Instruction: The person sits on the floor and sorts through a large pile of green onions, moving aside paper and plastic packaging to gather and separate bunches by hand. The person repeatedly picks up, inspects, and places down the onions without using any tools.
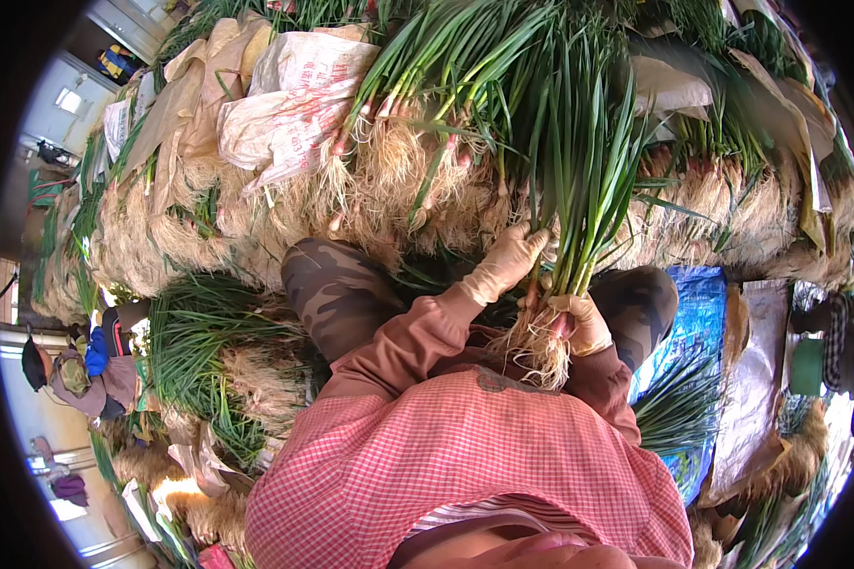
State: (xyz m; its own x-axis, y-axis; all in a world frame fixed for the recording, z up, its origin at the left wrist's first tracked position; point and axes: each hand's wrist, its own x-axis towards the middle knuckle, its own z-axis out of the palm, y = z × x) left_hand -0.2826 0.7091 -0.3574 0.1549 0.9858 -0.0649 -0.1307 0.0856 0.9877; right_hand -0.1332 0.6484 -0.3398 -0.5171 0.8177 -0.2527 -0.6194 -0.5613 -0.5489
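Both of my hands wear thin pale gloves. My right hand is closed around the lower stems of a bunch of green garlic-like plants, whose pale bulbs and roots hang over my lap. My left hand is beside the bunch, thumb and fingers pinched at a thin stem at its left edge; whether that stem belongs to the bunch I cannot tell. Loose plants with reddish bulbs lie on the long heap just beyond my knees, roots towards me.
A long heap of rooted plants crosses in front, partly covered by woven sacks. More plants lie left of my camouflage trousers. A blue plastic sheet with leaves is on the right. Another person is at the far left.
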